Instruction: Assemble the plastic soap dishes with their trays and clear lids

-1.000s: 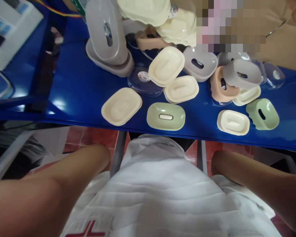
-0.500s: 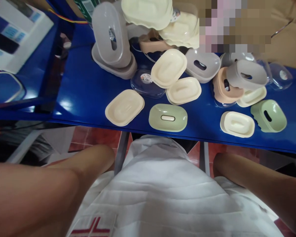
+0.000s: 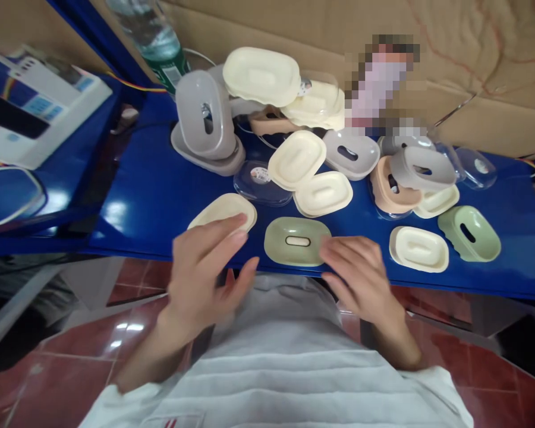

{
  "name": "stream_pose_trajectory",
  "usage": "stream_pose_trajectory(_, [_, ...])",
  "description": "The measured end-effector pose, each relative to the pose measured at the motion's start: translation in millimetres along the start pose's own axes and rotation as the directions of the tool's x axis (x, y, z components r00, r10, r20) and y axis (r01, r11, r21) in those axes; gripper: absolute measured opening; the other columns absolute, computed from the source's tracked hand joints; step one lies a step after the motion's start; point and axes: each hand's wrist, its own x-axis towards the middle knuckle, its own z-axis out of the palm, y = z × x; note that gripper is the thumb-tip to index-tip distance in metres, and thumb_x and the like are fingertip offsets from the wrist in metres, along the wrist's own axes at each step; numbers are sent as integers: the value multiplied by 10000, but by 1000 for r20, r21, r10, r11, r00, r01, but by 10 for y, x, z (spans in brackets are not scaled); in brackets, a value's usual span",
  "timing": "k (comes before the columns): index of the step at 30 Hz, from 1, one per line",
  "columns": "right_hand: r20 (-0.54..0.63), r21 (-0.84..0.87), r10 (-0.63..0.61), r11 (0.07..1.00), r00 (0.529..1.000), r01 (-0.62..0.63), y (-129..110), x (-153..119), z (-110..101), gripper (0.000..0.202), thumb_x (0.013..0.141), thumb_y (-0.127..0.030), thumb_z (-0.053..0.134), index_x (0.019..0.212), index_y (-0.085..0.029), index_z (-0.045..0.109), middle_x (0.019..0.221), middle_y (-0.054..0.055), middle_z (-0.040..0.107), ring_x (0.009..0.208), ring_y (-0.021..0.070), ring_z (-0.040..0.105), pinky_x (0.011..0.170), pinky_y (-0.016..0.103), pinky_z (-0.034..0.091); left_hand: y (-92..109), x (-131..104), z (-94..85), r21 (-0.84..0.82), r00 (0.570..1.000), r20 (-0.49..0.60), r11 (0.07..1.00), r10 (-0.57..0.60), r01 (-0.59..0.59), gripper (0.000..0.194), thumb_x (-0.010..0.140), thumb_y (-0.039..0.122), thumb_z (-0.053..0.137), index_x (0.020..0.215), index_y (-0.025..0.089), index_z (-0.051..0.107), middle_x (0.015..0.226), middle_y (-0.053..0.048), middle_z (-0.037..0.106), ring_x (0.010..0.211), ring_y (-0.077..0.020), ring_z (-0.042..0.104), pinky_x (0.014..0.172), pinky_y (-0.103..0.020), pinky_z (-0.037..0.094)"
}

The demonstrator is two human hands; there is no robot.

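Observation:
A green oval soap dish [image 3: 274, 242] with a cream slot piece in its middle lies near the table's front edge. At its right end is my right hand [image 3: 361, 276], fingers stretched and thumb apart, holding nothing; whether the fingertips touch the dish I cannot tell. My left hand [image 3: 203, 270] is open over the front of a cream oval tray [image 3: 225, 208], which it partly hides. Behind the green dish lie two cream trays [image 3: 297, 159], one overlapping the other, and a clear lid [image 3: 256, 184] with a round sticker.
Grey dishes [image 3: 203, 116] are stacked at the back left beside a water bottle [image 3: 156, 44]. Cream pieces [image 3: 261, 77] are piled behind. To the right are a grey dish [image 3: 421, 169], a peach dish [image 3: 392, 184], a green dish [image 3: 470, 235] and a cream tray [image 3: 419, 249]. Cardboard [image 3: 450, 35] stands behind.
Both hands have come up from below the table edge to the front of the table. The view has tilted up, showing more of the back. The dishes lie as before.

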Motion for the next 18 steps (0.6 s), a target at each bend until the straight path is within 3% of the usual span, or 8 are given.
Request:
stream_pose_trajectory(3, [62,-25,-34,999,998,35,65,-18,279,384,1112,-289,623,1492,-232,621,1512,94,680,1374,282,625,1190,510,417,-125,72,140,221,994,37,970,101,-106,438,998,244,722,1419,245,600,1439,-141,712,1315,-322,682,1129,-524,466])
stream_pose_trajectory(6, [62,-44,1,999,998,2,116,-130,452,356,1113,-246,616,1468,-229,638,1519,91,674,1416,283,599,1206,518,398,-332,32,261,327,985,169,940,45,-99,387,1043,302,669,1421,225,629,1533,-180,640,1384,-375,635,1197,-611,392])
stream_pose_trajectory(10, [-23,-16,35,999,999,-35,160,-219,518,389,1096,-204,625,1485,-221,632,1508,106,677,1454,286,577,1194,499,460,-592,-129,239,311,976,218,947,12,-81,333,1084,289,579,1404,235,656,1467,-157,686,1345,-349,660,1222,-616,375])
stream_pose_trajectory(13, [-31,3,43,999,999,-43,165,-214,548,418,1098,-208,610,1514,-243,621,1550,99,645,1501,292,543,1225,513,474,-675,-152,157,280,973,230,957,11,-77,333,1086,277,543,1394,235,664,1447,-144,697,1365,-342,644,1241,-609,368])
stream_pose_trajectory(18, [-57,9,60,998,997,-60,156,-213,588,440,1086,-193,613,1522,-255,625,1660,100,531,1578,296,453,1274,524,467,-618,181,258,256,979,203,964,14,-67,413,1053,259,547,1454,228,640,1582,-152,600,1473,-333,559,1282,-583,344])
